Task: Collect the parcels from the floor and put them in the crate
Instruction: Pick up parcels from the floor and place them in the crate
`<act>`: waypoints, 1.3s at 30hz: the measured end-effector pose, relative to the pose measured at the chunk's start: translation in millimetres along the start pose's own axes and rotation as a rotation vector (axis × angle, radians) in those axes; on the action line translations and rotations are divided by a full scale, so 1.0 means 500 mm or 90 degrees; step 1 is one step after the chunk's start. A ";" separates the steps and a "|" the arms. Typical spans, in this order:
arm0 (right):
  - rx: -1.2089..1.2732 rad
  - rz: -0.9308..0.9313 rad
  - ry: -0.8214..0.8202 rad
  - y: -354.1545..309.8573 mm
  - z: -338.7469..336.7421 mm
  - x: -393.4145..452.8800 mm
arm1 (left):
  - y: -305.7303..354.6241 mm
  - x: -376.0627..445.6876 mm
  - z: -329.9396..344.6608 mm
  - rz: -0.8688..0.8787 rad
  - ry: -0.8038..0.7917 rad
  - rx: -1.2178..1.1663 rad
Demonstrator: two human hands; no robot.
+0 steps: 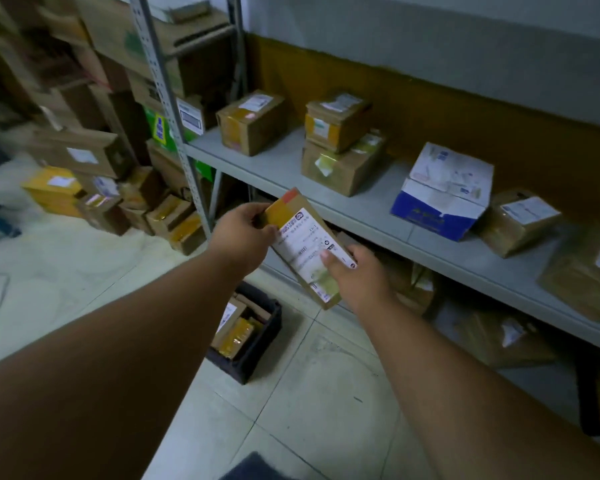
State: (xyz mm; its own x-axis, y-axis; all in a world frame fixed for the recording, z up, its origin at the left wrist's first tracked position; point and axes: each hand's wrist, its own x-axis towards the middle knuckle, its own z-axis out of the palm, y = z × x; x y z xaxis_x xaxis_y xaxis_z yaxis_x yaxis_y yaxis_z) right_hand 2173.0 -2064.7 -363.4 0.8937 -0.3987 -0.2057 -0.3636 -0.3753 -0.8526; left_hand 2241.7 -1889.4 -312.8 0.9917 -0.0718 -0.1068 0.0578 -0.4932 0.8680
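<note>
A heap of brown boxes (94,188) sits on the floor (66,271) far to the left, against a tall rack. Next comes the left hand (245,233), pinching the top end of a small flat parcel (307,247) with a white label. The right hand (357,277) grips the parcel's lower end, thumb pressed on the label. The parcel is up in the air, tilted, above a dark crate (257,355) on the floor. The crate already has some parcels in it. To the right, a grey shelf (378,216) carries more boxes, one of them blue and white (444,192).
</note>
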 end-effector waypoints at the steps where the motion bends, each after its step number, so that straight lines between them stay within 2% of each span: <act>1: -0.022 -0.001 -0.002 -0.008 0.018 0.002 | -0.012 0.009 -0.015 0.000 -0.003 0.005; 6: -0.066 0.012 -0.035 -0.043 0.072 0.040 | -0.054 0.066 -0.047 -0.020 -0.004 -0.010; 13: 0.019 0.177 -0.193 -0.074 0.151 0.174 | -0.066 0.175 -0.047 -0.019 -0.006 0.020; 17: 0.052 0.140 -0.257 -0.108 0.208 0.254 | -0.065 0.242 -0.075 -0.037 0.009 0.017; 21: 0.037 0.119 -0.258 -0.123 0.242 0.316 | -0.083 0.309 -0.096 -0.055 0.024 0.063; 24: -0.008 0.119 -0.217 -0.109 0.272 0.357 | -0.121 0.366 -0.102 -0.078 -0.003 0.090; 29: 0.015 0.197 -0.034 -0.088 0.348 0.400 | -0.220 0.478 -0.106 -0.092 -0.086 0.203; 33: 0.048 0.254 0.104 -0.063 0.443 0.420 | -0.306 0.569 -0.109 -0.069 -0.201 0.268; 39: 0.059 0.346 0.222 0.014 0.609 0.451 | -0.455 0.681 -0.086 -0.074 -0.324 0.333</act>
State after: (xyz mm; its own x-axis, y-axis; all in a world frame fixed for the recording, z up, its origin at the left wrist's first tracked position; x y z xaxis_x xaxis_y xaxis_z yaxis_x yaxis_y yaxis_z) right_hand 2451.8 -1902.5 -561.8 0.4460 -0.7649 -0.4647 -0.7019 0.0232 -0.7119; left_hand 2571.3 -1764.4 -526.1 0.7988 -0.3246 -0.5064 -0.0295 -0.8621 0.5059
